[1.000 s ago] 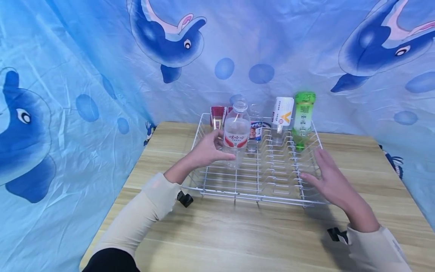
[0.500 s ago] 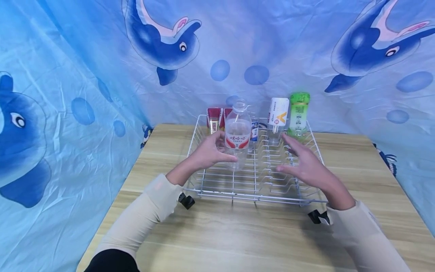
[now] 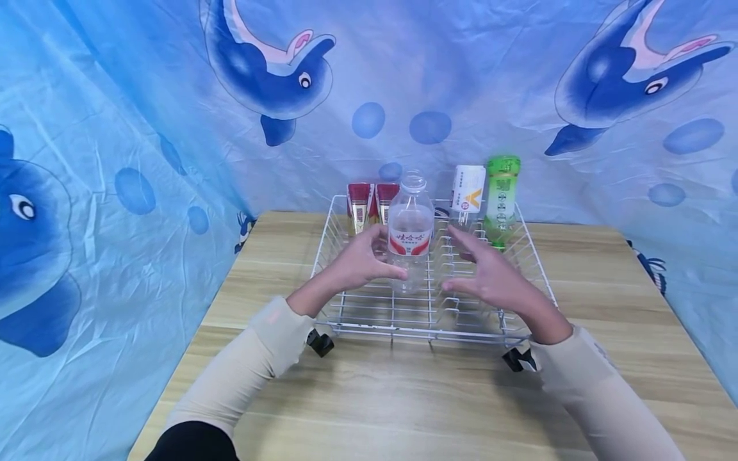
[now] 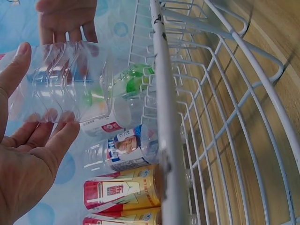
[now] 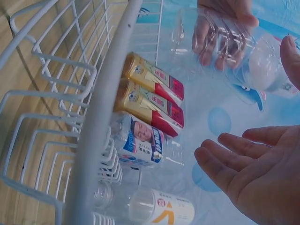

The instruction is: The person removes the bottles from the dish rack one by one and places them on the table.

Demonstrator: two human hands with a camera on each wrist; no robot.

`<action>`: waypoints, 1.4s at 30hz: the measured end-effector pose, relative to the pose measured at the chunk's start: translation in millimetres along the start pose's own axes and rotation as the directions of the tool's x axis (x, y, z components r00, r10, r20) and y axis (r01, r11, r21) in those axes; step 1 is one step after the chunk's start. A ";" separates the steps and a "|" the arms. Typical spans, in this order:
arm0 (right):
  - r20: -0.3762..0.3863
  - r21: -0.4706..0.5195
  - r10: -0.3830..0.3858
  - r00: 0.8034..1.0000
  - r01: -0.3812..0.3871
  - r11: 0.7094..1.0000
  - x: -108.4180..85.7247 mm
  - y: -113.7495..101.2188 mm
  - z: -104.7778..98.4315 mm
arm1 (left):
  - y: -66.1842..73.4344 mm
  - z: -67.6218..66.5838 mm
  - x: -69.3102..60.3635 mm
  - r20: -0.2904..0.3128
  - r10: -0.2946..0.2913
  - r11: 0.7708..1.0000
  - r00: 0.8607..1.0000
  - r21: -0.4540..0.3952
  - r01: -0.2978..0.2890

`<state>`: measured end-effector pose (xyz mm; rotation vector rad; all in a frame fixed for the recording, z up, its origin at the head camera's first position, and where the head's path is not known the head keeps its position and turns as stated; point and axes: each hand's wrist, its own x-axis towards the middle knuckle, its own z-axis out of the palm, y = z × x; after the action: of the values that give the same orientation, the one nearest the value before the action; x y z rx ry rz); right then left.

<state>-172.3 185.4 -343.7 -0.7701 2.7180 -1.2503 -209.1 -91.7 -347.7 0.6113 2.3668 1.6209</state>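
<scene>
My left hand (image 3: 360,259) grips a clear plastic bottle (image 3: 410,218) with a red and white label, fingers behind it and thumb in front. The bottle stands upright above the white wire rack (image 3: 380,331), its open mouth upward. In the left wrist view its ribbed clear lower part (image 4: 70,84) lies between thumb and fingers. To the right, my right hand (image 3: 490,272) has its fingers spread toward the bottle, apart from it. The right wrist view shows that right hand (image 5: 262,173) with its palm bare, holding nothing.
Along the rack's back stand two red-and-yellow bottles (image 5: 152,98), a blue-labelled clear bottle (image 5: 140,140), a white-labelled bottle (image 3: 468,189) and a green bottle (image 3: 501,198), its cap pointing down. The rack rests on a wooden table (image 3: 403,397); a blue dolphin-print curtain (image 3: 369,57) hangs behind.
My right hand has moved left from the rack's right side, closer to the bottle. My left hand keeps its grip, with the bottle shifted slightly right.
</scene>
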 end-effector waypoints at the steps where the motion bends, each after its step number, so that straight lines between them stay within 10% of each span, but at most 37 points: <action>1: 0.000 -0.007 0.002 1.000 -0.002 1.000 1.0 -0.6 1.1 | -0.1 0.9 0.0 0.001 0.006 1.000 1.000 -0.002 -0.006; 42: -0.025 0.083 0.021 0.999 -0.019 0.996 18.1 -1.5 31.5 | -2.4 21.2 1.0 0.031 0.025 0.999 0.999 0.021 -0.026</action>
<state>-179.7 154.3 -360.9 -0.7205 2.6674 -1.3690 -202.2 -74.2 -357.8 0.6678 2.3673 1.5867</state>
